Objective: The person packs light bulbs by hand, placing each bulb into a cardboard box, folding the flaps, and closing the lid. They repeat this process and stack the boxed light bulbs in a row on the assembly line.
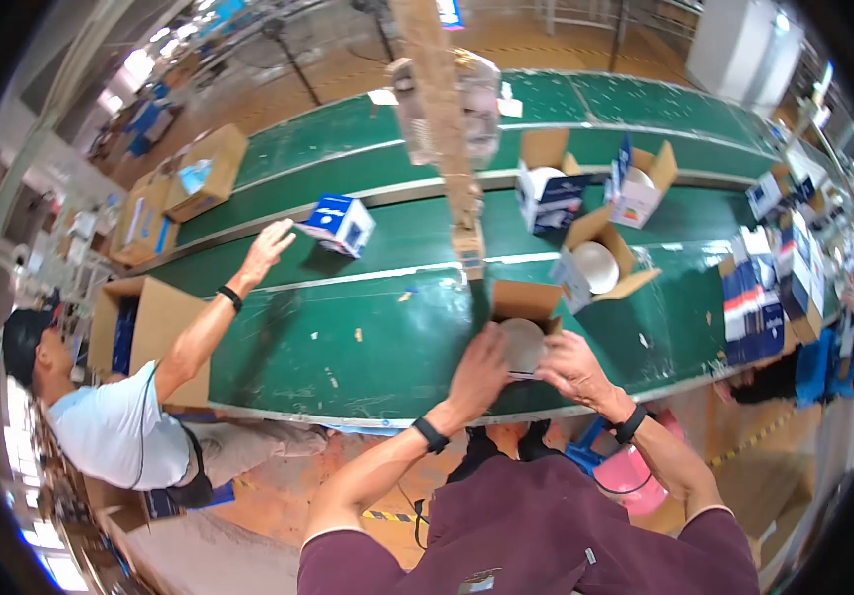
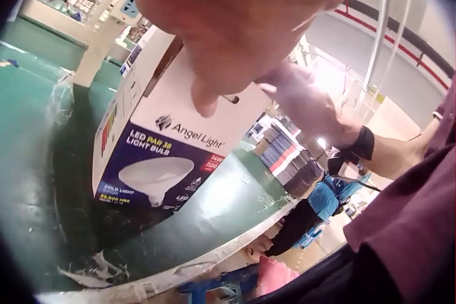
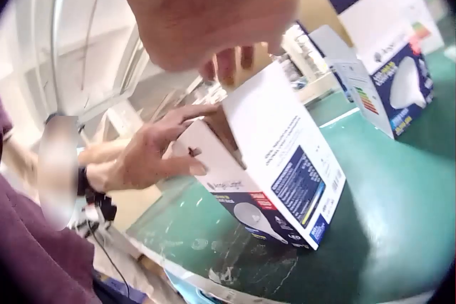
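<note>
Left hand and right hand both grip the open box at the table's near edge, where a skewed push might tip it off.

Box: cardboard, outer faces printed white and blue, smooth with a light sheen. Flaps: bare brown board inside, matt. Bulb: white dome, smooth and matt; plastic or glass cannot be told. Belt: green, smooth, faintly glossy, scuffed and flecked with pale marks. Belt edge: whitish covering, torn and rough. Sleeve: maroon cloth, matt. Wristbands: black, matt.
</note>
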The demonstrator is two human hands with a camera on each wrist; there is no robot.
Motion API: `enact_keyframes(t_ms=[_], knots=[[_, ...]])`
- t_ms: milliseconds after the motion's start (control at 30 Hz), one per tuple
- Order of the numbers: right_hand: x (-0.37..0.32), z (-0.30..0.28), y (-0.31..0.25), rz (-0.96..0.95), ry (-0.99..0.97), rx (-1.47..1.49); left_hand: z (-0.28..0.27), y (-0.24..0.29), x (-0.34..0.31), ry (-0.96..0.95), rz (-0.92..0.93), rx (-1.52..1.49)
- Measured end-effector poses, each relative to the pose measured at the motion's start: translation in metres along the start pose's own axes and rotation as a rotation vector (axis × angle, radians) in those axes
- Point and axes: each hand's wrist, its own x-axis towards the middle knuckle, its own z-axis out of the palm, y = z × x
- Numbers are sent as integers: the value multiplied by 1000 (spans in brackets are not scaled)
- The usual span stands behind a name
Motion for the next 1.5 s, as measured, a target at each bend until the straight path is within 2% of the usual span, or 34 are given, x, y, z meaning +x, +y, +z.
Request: enact_keyframes(t_ms=[67,133,200,267,300,400,467,567,667,700,800,833,900,1000,1133,1200,1233,1333,1367,1467,1500], knots=[[-28,7,20,261,363,17,2,-2,-9,0,-109,-87],[-15,10,18,596,423,347,1,2,-16,72,-73,-213],[-16,58,51,789,213,778,13,1,-20,-19,-25,-406],[6,81,56,563,137,740,20,1,-22,-94,-12,-534],[7,92,58,603,122,676,19,-5,-20,-165,48,-577],[13,106,57,674,104,519,12,-25,-9,-194,287,-383],[5,91,43,693,128,464,9,-32,-8,-281,289,-398],[11,66,38,612,311,570,8,-41,-2,-351,339,-370],[41,-10,32,619,14,753,5,-38,-5,-357,147,-483],[53,-21,34,594,-120,893,10,-40,-4,-342,192,-494],[58,-22,27,213,-479,451,14,-43,-12,-314,133,-446],[55,-19,18,181,-484,295,15,-43,-14,-335,142,-461],[51,-9,15,94,-457,225,17,-49,-15,-383,158,-492],[50,0,18,-48,-361,167,11,-41,-15,-379,81,-486],[40,10,22,-180,-215,173,18,-36,-30,-87,59,-406],[31,25,33,-228,-131,215,19,-15,-51,78,-239,-391],[28,28,36,-166,-152,327,21,-3,-59,160,-387,-381],[24,37,40,-178,-211,327,35,16,-70,332,-510,-420],[24,41,40,-186,-218,347,37,20,-69,252,-503,-368],[26,48,40,-195,-259,397,41,7,-62,158,-262,-283],[26,46,43,-190,-280,406,40,2,-62,125,-250,-276]])
